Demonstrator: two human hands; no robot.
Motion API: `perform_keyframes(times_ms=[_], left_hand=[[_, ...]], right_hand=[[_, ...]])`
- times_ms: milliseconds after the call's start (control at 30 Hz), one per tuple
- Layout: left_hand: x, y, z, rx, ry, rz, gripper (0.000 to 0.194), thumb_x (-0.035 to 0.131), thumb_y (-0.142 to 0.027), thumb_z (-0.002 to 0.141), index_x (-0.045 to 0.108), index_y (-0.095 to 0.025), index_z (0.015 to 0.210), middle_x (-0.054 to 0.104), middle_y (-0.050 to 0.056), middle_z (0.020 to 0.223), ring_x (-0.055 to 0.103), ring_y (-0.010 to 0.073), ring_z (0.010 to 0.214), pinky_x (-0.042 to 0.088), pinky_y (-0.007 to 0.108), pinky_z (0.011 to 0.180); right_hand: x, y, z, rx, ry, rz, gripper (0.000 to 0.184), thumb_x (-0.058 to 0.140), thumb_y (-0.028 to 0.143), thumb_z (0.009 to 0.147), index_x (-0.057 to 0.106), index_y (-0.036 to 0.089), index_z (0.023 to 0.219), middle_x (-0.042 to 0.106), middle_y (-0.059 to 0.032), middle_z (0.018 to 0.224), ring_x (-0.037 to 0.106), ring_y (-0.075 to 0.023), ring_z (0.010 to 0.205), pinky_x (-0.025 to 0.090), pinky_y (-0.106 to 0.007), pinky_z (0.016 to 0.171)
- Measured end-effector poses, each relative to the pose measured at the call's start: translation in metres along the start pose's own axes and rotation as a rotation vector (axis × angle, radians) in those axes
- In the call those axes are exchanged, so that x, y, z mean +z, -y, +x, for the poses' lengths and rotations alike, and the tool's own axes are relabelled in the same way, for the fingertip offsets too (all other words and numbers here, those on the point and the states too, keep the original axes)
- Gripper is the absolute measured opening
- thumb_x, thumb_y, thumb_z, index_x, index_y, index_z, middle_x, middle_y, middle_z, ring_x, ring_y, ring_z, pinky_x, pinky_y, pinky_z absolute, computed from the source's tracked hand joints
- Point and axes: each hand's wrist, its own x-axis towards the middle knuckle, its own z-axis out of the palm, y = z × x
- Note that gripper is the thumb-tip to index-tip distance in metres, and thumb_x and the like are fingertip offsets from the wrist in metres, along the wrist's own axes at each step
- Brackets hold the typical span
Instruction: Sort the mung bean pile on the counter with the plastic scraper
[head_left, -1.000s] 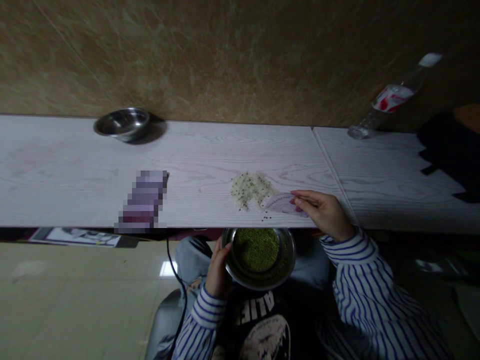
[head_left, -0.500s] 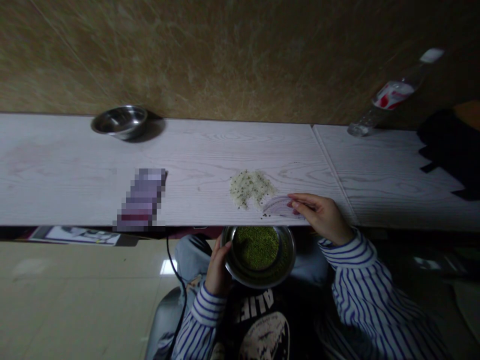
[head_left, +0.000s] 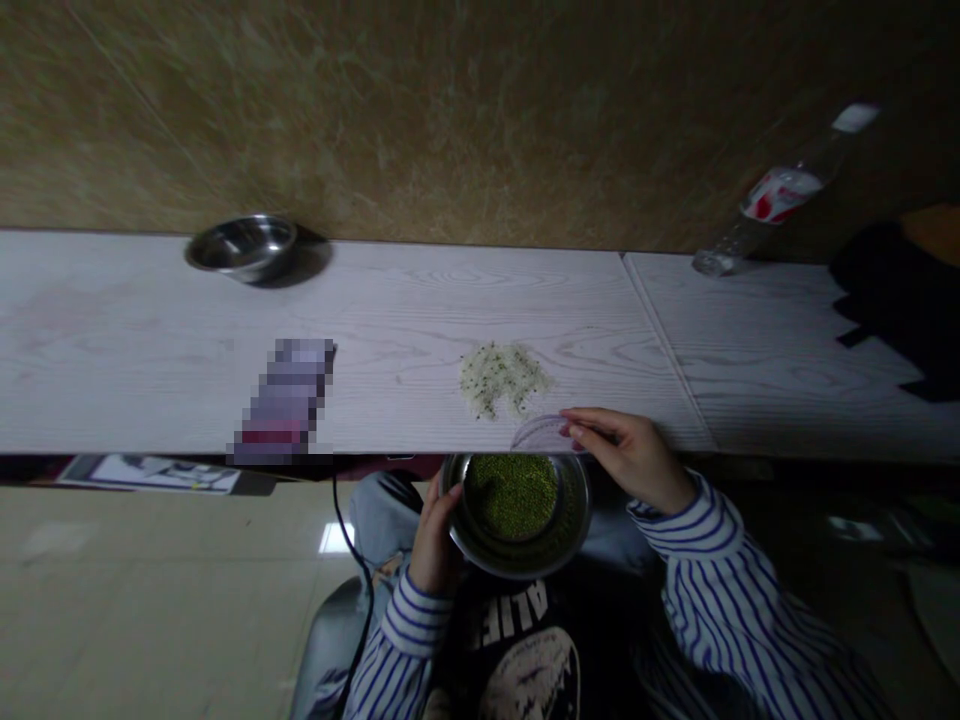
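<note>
My left hand (head_left: 433,540) grips the rim of a steel bowl (head_left: 571,530) that sits in my lap just under the table edge. Green grains (head_left: 513,494) fill the bowl. Pinched in my right hand (head_left: 630,455) is a pale fan-shaped card (head_left: 538,435), which lies at the table's near edge right above the bowl. A small heap of pale mixed grains (head_left: 501,376) rests on the white wooden table (head_left: 420,330), just beyond the card.
An empty steel bowl (head_left: 244,245) stands at the back left of the table. A blurred flat object (head_left: 285,400) lies near the front edge. A plastic bottle (head_left: 776,195) leans against the wall at the right, beside dark cloth (head_left: 896,300).
My right hand has drawn the card toward me, from beside the grain heap to the table's edge over the bowl. The left hand and bowl have stayed put.
</note>
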Motion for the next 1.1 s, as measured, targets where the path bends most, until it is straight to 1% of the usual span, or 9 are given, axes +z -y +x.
perform_keyframes(times_ms=[100, 200, 300, 367, 533, 700, 833, 1000, 1100], left_hand=[[-0.001, 0.0, 0.0, 0.004, -0.012, -0.004, 0.045, 0.077, -0.036, 0.075, 0.072, -0.024, 0.118, 0.074, 0.006, 0.123, 0.057, 0.0319, 0.131, 0.034, 0.049, 0.118], [-0.004, 0.002, 0.002, 0.026, 0.003, -0.004, 0.046, 0.077, -0.037, 0.075, 0.072, -0.023, 0.119, 0.074, 0.006, 0.124, 0.056, 0.0322, 0.131, 0.034, 0.048, 0.117], [-0.005, 0.003, 0.003, 0.036, 0.005, -0.005, 0.045, 0.076, -0.036, 0.075, 0.073, -0.023, 0.118, 0.074, 0.007, 0.124, 0.057, 0.0322, 0.131, 0.035, 0.048, 0.117], [-0.005, 0.003, 0.002, 0.028, -0.001, -0.007, 0.044, 0.076, -0.036, 0.076, 0.073, -0.023, 0.118, 0.074, 0.007, 0.123, 0.058, 0.0322, 0.13, 0.035, 0.048, 0.117], [-0.006, 0.0, 0.002, 0.034, -0.003, 0.006, 0.047, 0.077, -0.038, 0.073, 0.073, -0.024, 0.118, 0.074, 0.007, 0.125, 0.057, 0.0331, 0.131, 0.035, 0.05, 0.117], [-0.008, -0.003, 0.001, 0.074, 0.018, 0.018, 0.044, 0.073, -0.035, 0.079, 0.072, -0.026, 0.122, 0.07, 0.005, 0.133, 0.053, 0.0306, 0.136, 0.032, 0.048, 0.119], [-0.006, -0.003, 0.001, 0.072, 0.008, 0.022, 0.044, 0.073, -0.035, 0.079, 0.072, -0.027, 0.122, 0.07, 0.006, 0.133, 0.054, 0.0303, 0.135, 0.034, 0.048, 0.118], [-0.004, 0.0, 0.003, 0.025, 0.012, -0.001, 0.044, 0.073, -0.036, 0.078, 0.072, -0.024, 0.12, 0.073, 0.007, 0.128, 0.055, 0.0314, 0.134, 0.034, 0.048, 0.118], [-0.005, 0.001, 0.004, 0.004, 0.007, -0.007, 0.044, 0.075, -0.036, 0.076, 0.073, -0.024, 0.118, 0.073, 0.007, 0.127, 0.054, 0.0326, 0.134, 0.034, 0.049, 0.118]], right_hand=[[-0.002, -0.002, -0.005, -0.008, -0.01, -0.004, 0.026, 0.067, 0.032, 0.083, 0.08, 0.018, 0.101, 0.081, -0.0112, 0.093, 0.078, -0.0231, 0.079, 0.065, -0.039, 0.077], [-0.004, -0.011, -0.006, 0.002, -0.101, 0.057, 0.031, 0.068, 0.033, 0.083, 0.077, 0.016, 0.107, 0.081, -0.0115, 0.091, 0.078, -0.022, 0.072, 0.066, -0.037, 0.071], [-0.001, -0.014, -0.004, -0.042, -0.183, 0.036, 0.033, 0.07, 0.03, 0.081, 0.076, 0.016, 0.11, 0.081, -0.0108, 0.092, 0.078, -0.0227, 0.078, 0.066, -0.036, 0.074], [0.008, -0.009, -0.003, -0.102, -0.191, -0.023, 0.031, 0.07, 0.026, 0.082, 0.076, 0.017, 0.111, 0.081, -0.0099, 0.094, 0.078, -0.0223, 0.083, 0.065, -0.035, 0.077], [0.049, 0.021, 0.001, -0.32, -0.176, -0.193, 0.029, 0.063, 0.015, 0.088, 0.075, 0.017, 0.114, 0.082, -0.0075, 0.094, 0.078, -0.0179, 0.077, 0.064, -0.026, 0.07], [0.073, 0.035, 0.007, -0.482, -0.182, -0.383, 0.029, 0.057, 0.011, 0.092, 0.074, 0.015, 0.114, 0.081, -0.0098, 0.096, 0.078, -0.02, 0.08, 0.064, -0.029, 0.076], [0.067, 0.029, 0.012, -0.46, -0.22, -0.454, 0.028, 0.056, 0.011, 0.093, 0.075, 0.014, 0.113, 0.081, -0.011, 0.099, 0.078, -0.0206, 0.081, 0.063, -0.028, 0.077], [0.05, 0.021, 0.018, -0.414, -0.253, -0.492, 0.028, 0.058, 0.012, 0.091, 0.076, 0.017, 0.112, 0.082, -0.0081, 0.096, 0.078, -0.0199, 0.076, 0.063, -0.028, 0.074], [0.042, 0.017, 0.023, -0.399, -0.263, -0.507, 0.028, 0.058, 0.013, 0.091, 0.076, 0.016, 0.112, 0.081, -0.0092, 0.1, 0.079, -0.022, 0.083, 0.064, -0.03, 0.078]])
